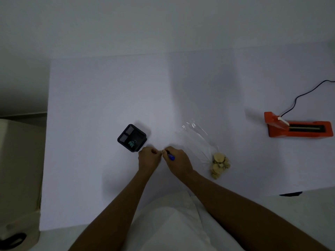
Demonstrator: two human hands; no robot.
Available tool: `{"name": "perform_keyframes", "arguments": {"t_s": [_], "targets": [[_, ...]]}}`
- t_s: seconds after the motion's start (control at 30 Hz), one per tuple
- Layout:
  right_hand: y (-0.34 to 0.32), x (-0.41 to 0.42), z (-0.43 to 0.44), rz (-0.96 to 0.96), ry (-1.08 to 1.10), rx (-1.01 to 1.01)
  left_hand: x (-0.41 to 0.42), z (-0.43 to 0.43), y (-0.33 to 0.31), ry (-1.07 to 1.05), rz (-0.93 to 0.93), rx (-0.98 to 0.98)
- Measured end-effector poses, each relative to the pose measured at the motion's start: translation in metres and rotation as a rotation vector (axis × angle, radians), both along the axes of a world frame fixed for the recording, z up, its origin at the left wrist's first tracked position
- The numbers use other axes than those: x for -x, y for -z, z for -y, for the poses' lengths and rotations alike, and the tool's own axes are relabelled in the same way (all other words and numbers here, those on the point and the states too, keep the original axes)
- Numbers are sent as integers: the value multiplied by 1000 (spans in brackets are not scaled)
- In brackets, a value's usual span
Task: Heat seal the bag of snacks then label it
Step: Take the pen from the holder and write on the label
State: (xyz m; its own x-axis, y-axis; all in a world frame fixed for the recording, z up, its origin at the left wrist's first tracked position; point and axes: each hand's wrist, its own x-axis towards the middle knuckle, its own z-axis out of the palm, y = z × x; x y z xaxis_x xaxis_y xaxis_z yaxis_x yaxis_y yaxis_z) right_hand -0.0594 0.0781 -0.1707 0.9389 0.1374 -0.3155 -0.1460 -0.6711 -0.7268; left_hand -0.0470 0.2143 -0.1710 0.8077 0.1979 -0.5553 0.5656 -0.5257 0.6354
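Observation:
A clear plastic bag (201, 140) lies on the white table, with round pale snacks (219, 165) bunched at its near end. My right hand (176, 161) sits just left of the bag and holds a blue marker (171, 157). My left hand (149, 158) is beside it, fingertips meeting the right hand's over a small white piece (161, 151), too small to identify. The orange heat sealer (297, 128) rests at the far right, its jaw down, apart from both hands.
A black mesh desk organiser (132, 138) with a green clip inside stands just left of my left hand. A black cable (306, 96) runs from the sealer to the right edge. The table (108, 96) ends at the left near a beige object (18, 160).

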Motion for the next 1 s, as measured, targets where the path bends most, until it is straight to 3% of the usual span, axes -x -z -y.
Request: {"name": "perform_keyframes", "arguments": {"t_s": [1.0], "targets": [[-2,0,7,-14,18,-1,0,4,-8,-8,-12,-14]]}}
